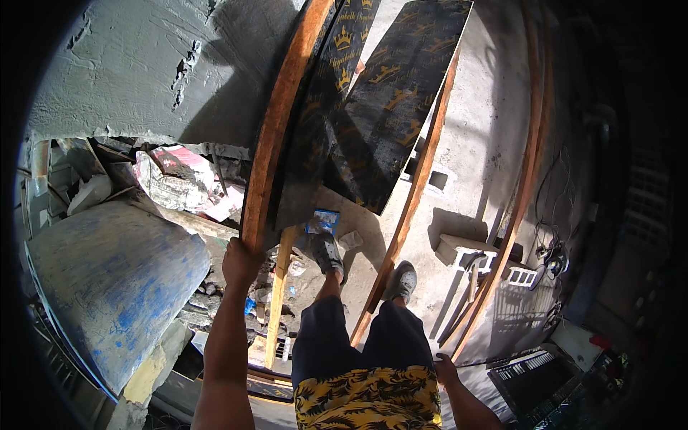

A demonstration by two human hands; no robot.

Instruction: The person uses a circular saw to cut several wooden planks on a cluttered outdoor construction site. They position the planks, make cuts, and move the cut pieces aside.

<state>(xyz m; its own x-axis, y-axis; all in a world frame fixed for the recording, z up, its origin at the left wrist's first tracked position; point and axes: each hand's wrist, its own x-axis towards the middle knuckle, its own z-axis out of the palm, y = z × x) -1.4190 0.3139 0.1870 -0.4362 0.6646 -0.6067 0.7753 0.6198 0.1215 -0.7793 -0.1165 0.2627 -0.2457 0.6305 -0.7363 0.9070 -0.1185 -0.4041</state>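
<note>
My left hand [240, 262] is closed round the lower end of a long reddish wooden beam [275, 122] that rises up the view. A black film-faced panel [301, 150] with gold print runs along the beam's right side. My right hand [446, 368] hangs low beside my dark shorts, near the lower end of another wooden beam [494, 276]; its fingers are too small and shaded to read. Ahead of my feet, a second black panel [394, 93] with gold crowns lies tilted beside a narrow wooden beam [419, 179].
Hollow concrete blocks [466, 254] and a hammer [473, 279] are at right, by a tangle of cable [552, 251]. At left are a rough grey wall [143, 72], rubble with a torn sack [186, 183], and a blue-stained board [122, 279]. A wooden strip [279, 301] stands beside my left leg.
</note>
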